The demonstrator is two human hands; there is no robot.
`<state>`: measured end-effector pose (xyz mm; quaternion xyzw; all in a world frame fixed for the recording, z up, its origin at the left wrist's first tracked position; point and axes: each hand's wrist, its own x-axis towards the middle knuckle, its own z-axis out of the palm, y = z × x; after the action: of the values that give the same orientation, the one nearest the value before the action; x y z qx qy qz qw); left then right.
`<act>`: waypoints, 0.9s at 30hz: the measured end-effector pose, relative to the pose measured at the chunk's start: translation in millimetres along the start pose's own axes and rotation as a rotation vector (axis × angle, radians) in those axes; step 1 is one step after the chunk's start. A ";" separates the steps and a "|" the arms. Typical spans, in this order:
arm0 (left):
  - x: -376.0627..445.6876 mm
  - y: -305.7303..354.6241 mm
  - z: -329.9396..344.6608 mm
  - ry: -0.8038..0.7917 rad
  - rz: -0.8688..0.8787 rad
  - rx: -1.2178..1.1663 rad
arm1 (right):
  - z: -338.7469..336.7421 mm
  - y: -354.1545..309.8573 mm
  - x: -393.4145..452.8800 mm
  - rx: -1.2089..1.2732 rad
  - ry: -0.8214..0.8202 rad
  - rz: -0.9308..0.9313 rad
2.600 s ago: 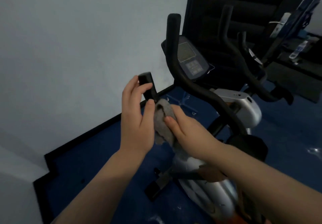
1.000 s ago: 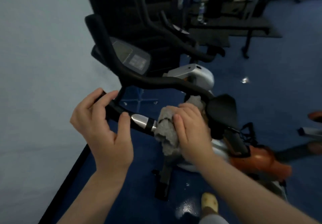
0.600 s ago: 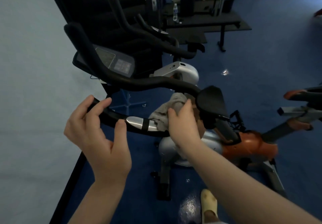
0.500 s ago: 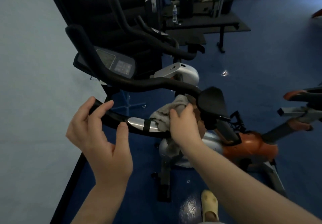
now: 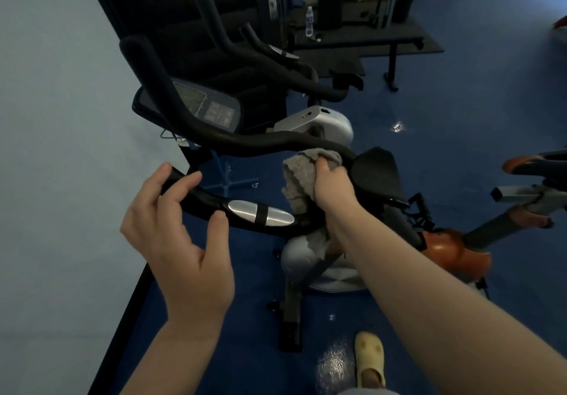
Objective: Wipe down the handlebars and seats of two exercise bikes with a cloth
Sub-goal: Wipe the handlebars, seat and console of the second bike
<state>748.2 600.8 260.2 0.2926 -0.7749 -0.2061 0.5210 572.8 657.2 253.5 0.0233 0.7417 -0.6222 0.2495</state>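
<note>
The near exercise bike's black handlebar (image 5: 211,202) curves across the middle, with silver sensor plates (image 5: 260,213) on its near bar. My left hand (image 5: 178,235) curls round the near bar's end, fingers over the top and thumb at the front. My right hand (image 5: 333,186) grips a grey cloth (image 5: 302,176) and presses it where the far bar (image 5: 270,143) meets the centre pad (image 5: 376,176). A console (image 5: 211,107) sits behind the bars. A second bike (image 5: 319,121), silver-bodied with black handlebars (image 5: 276,66), stands further back.
A pale wall (image 5: 55,118) runs along the left. Blue floor (image 5: 460,103) spreads to the right. An orange-and-grey bike part (image 5: 537,192) juts in at the right edge. A black bench (image 5: 368,38) with a water bottle (image 5: 309,21) stands at the back. My yellow shoe (image 5: 369,358) is on the floor below.
My right hand has carried the cloth from the near bar by the silver plates up and right to the far bar at the centre pad. My left hand's grip on the near bar has loosened.
</note>
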 end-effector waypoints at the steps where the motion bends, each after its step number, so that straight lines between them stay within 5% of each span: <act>1: -0.7 1.3 0.8 0.006 -0.002 0.001 | -0.2 2.3 -1.5 0.014 -0.022 0.002; 7: -0.9 1.8 2.8 0.037 -0.008 0.006 | 1.3 27.4 -38.0 0.170 0.207 0.018; 13: 0.5 -1.0 4.5 0.042 0.007 0.034 | 31.2 38.6 -72.0 0.350 0.224 0.068; 18: -2.4 -2.1 -1.2 0.008 -0.016 -0.014 | 2.0 28.3 -41.7 0.043 0.216 -0.121; 22: -2.7 -3.9 -8.4 -0.013 -0.043 -0.129 | 17.3 53.8 -75.1 -0.043 0.168 -0.481; 27: 3.9 -5.6 -22.6 0.002 -0.068 -0.303 | 25.9 59.6 -95.5 -0.429 0.163 -0.900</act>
<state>769.3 593.8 267.8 0.2370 -0.7240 -0.3381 0.5526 685.7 672.8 234.6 -0.3018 0.8066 -0.4977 -0.1030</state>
